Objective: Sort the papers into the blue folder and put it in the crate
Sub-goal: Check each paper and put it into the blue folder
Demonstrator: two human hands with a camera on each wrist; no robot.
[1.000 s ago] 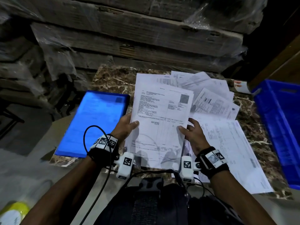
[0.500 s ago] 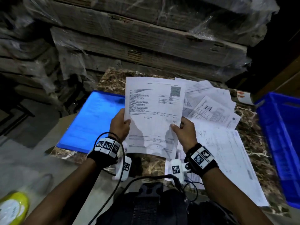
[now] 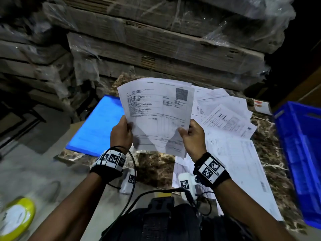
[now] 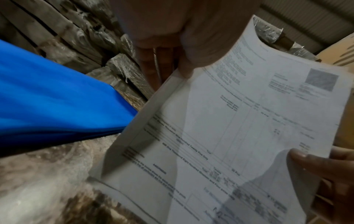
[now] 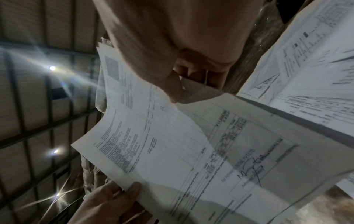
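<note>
Both hands hold a thin bundle of printed papers [image 3: 156, 110] up off the marble table [image 3: 152, 164], tilted toward me. My left hand [image 3: 122, 132] pinches its left edge, thumb on the front. On the right edge my right hand [image 3: 192, 134] does the same. The bundle [image 4: 239, 136] fills the left wrist view, and the bundle [image 5: 172, 144] shows a second sheet behind in the right wrist view. A blue folder [image 3: 97, 126] lies shut on the table's left. Loose papers [image 3: 231, 129] are spread over the table's right half. A blue crate [image 3: 300, 153] stands at the far right.
Plastic-wrapped stacks of cardboard [image 3: 156, 40] rise directly behind the table. A yellow tape roll [image 3: 15, 218] lies on the floor at the lower left. A small white label with red marks [image 3: 262, 106] sits by the crate's near corner.
The bundle has been lifted from the table and raised toward me, held by both hands throughout. The head view has tilted up.
</note>
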